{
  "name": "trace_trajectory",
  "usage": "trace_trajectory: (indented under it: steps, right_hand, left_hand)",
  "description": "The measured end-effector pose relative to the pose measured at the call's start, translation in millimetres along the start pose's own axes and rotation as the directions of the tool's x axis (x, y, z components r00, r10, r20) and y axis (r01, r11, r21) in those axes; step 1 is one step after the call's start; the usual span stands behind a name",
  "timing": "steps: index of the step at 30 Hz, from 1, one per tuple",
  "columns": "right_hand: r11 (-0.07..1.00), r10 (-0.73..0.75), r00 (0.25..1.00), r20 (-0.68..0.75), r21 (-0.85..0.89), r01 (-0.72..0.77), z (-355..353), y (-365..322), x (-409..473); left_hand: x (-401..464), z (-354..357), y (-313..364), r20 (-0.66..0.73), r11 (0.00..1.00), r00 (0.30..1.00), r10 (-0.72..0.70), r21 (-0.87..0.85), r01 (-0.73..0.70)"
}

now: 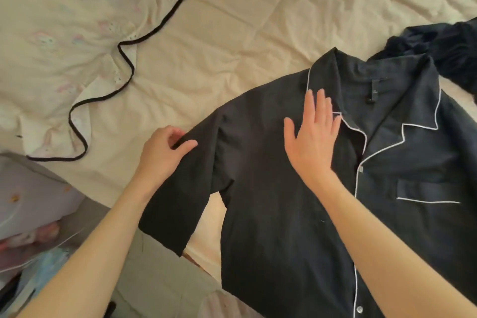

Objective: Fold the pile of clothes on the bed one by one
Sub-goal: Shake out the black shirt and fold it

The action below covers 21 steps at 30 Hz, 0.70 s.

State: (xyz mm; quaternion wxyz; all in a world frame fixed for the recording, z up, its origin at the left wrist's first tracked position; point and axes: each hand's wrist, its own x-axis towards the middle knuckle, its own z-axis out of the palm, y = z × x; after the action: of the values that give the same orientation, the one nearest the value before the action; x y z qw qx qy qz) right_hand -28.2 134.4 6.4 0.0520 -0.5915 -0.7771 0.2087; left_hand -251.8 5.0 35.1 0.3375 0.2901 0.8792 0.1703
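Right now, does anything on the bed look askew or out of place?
Nothing looks damaged or spilled. The dark pajama shirt lies slanted on the bed, its sleeve hanging over the edge in the left hand. Another dark garment sits bunched by the collar.

dark navy pajama shirt [296,188], white piping on collar, placket and chest pocket | lying front-up and spread flat on the bed, buttoned, collar pointing away | one sleeve angled down off the bed edge | another dark garment [449,46] bunched just past the collar
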Motion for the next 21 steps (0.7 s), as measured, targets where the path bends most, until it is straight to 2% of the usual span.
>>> trace_trajectory:
  steps: [3,6,8,14,21]
  right_hand:
    - [0.989,-0.145,0.985,0.089,0.041,0.142,16.3,-31.3,-57.8]
    - [0.971,-0.238,0.947,0.217,0.063,0.229,35.7,-55.8,-98.9]
    - [0.973,-0.23,0.936,0.267,0.073,0.219,47.1,-64.8,-114.2]
    - [0.967,-0.245,0.912,0.329,0.017,0.254,61.6,-67.9,-125.1]
    - [0.964,-0.237,0.906,0.352,-0.03,0.264,67.4,-63.7,-123.1]
  left_hand:
    - [-26.2,-5.6,-29.7,-0.148,1.0,0.989,-0.022,0.018,0.025]
    - [-49.3,-3.2,-50.6,-0.173,0.998,0.985,-0.014,0.057,0.024]
    - [-62.5,3.4,-59.8,-0.165,0.997,0.986,0.007,0.073,0.005]
    - [-67.5,18.7,-65.8,-0.253,0.991,0.967,0.032,0.132,0.002]
    - [-50.2,-12.0,-86.3,-0.164,0.986,0.982,0.098,0.151,-0.073]
